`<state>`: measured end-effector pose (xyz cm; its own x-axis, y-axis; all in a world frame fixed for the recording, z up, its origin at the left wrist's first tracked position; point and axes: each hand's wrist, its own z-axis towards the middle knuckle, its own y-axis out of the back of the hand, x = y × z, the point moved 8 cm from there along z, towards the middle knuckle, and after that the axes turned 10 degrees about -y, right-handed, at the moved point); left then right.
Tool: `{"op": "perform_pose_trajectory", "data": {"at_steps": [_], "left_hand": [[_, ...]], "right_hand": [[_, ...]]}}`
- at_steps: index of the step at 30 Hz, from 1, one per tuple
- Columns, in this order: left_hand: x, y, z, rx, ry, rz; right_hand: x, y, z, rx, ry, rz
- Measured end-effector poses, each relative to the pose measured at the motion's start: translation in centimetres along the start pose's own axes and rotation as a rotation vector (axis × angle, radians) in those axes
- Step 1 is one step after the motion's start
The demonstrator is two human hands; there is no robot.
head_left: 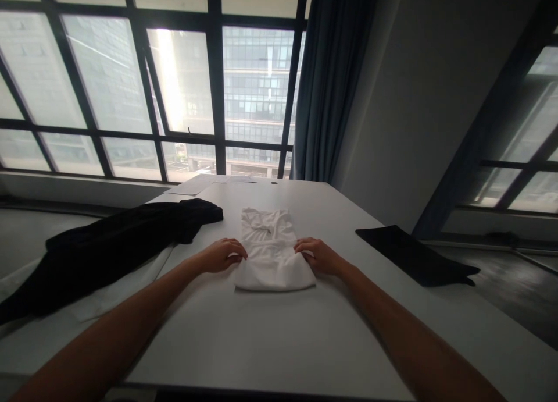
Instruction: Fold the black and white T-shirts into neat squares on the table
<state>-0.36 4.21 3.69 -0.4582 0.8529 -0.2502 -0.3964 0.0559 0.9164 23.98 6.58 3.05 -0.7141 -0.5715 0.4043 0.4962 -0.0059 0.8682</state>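
Note:
A white cloth (274,265), folded into a narrow stack, lies on the white table (261,338) in front of me. Its far part shows creases and a small twisted spot. My left hand (223,255) is at the cloth's left edge, with its fingers bent and pinching the fabric. On the opposite edge, my right hand (317,255) grips the fabric between thumb and fingers. Both hands are at about the same distance from me, near the middle of the cloth's length.
A dark garment (126,245) lies along the left side, over a pale sheet. On the right is a folded black cloth (414,253). Papers (189,185) rest at the table's far end, before the windows and a blue curtain (326,88).

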Motion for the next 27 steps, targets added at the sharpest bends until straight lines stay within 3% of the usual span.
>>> {"op": "perform_pose_trajectory", "data": {"at_steps": [2, 6, 8, 9, 11, 14, 17, 19, 22, 27], "left_hand": [[-1.1, 0.7, -0.1, 0.072, 0.022, -0.087], [-3.5, 1.1, -0.4, 0.246, 0.022, -0.398], [-3.5, 1.2, -0.3, 0.245, 0.047, -0.597], [-3.0, 1.3, -0.2, 0.202, 0.083, -0.688], [-0.7, 1.6, -0.2, 0.031, 0.216, -0.811], [3.7, 1.4, -1.4, -0.277, 0.524, -0.846], [5.8, 0.0, -2.9, -0.374, 0.759, -0.798], [6.0, -0.8, -3.1, -0.354, 0.786, -0.719], [5.4, -0.7, -2.4, -0.32, 0.718, -0.546], [4.4, 1.9, -1.4, -0.382, 0.575, -0.28]], "right_hand": [[0.9, 0.8, -0.7, 0.094, -0.038, 0.089], [3.0, 1.4, -2.6, 0.403, -0.102, 0.23], [3.4, 1.6, -2.7, 0.475, -0.107, 0.361], [3.2, 1.8, -2.3, 0.439, -0.124, 0.432], [1.4, 2.3, -0.9, 0.218, -0.223, 0.545], [-2.5, 1.4, 0.5, -0.094, -0.464, 0.61], [-4.3, -1.1, 1.1, -0.099, -0.599, 0.574], [-4.0, -1.9, 1.3, -0.075, -0.556, 0.472], [-2.7, -1.7, 1.4, -0.068, -0.44, 0.305], [-0.8, 0.3, 1.6, -0.296, -0.246, 0.189]]}}
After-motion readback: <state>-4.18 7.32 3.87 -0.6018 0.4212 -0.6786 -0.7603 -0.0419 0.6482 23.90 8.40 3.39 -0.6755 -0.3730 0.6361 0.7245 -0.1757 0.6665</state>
